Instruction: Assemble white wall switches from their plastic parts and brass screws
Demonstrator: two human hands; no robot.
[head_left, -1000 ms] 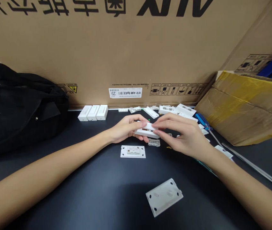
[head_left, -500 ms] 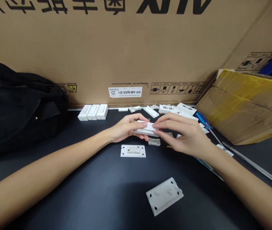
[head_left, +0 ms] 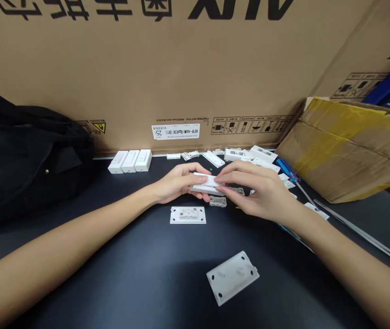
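Note:
My left hand (head_left: pixel 177 183) and my right hand (head_left: pixel 258 192) hold a long white plastic housing (head_left: pixel 206 184) between them, just above the black tabletop (head_left: pixel 119 274). The left fingers grip its left end, and the right fingertips press on its top and right end. Below the hands lie a small grey plastic bracket (head_left: pixel 218 201) and a white rectangular plate (head_left: pixel 188 215) with a raised centre. Nearer me lies a second, frosted white plate (head_left: pixel 232 278), set at an angle. The housing's underside is hidden by my fingers.
Three white assembled units (head_left: pixel 130 161) stand against a tall cardboard carton (head_left: pixel 181 68), with several loose white plastic parts (head_left: pixel 239 155) to their right. A blue-handled screwdriver (head_left: pixel 286 169), a black bag (head_left: pixel 26 160), a torn cardboard box (head_left: pixel 349 151) and a long metal strip (head_left: pixel 359 233) border the table.
The whole view has shifted slightly left. Both hands still hold the white housing, which has barely moved between them.

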